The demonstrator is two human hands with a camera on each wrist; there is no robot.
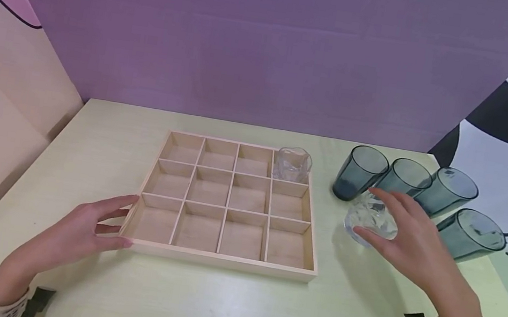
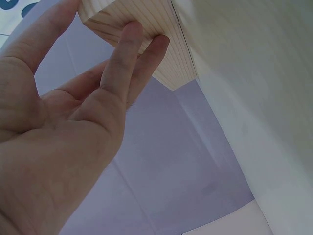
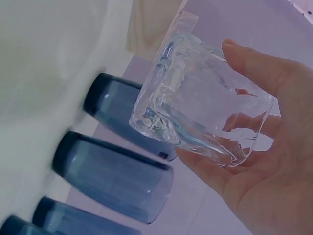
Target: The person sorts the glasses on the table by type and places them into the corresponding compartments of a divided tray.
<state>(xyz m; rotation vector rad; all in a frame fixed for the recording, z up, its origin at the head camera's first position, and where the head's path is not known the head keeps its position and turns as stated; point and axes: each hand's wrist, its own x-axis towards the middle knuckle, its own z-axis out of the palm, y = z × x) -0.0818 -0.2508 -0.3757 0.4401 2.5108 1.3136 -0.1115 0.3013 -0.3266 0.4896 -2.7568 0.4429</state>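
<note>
My right hand (image 1: 421, 250) grips a clear drinking glass (image 3: 195, 98) between thumb and fingers. In the right wrist view the thick, wavy base of this glass shows above the tabletop, with its mouth towards the palm. My left hand (image 1: 73, 233) rests at the front left corner of a wooden compartment tray (image 1: 220, 263), the fingers fairly straight. Fingertips touch the tray's outer wall (image 2: 161, 61) in the left wrist view. A second clear glass (image 1: 293, 166) stands in the tray's back right compartment.
Several blue-grey tumblers (image 1: 360, 174) stand on the right of the pale table (image 1: 223, 311), behind and beside my right hand. A purple backdrop (image 1: 269, 47) rises at the table's far edge, and printed panels flank both sides.
</note>
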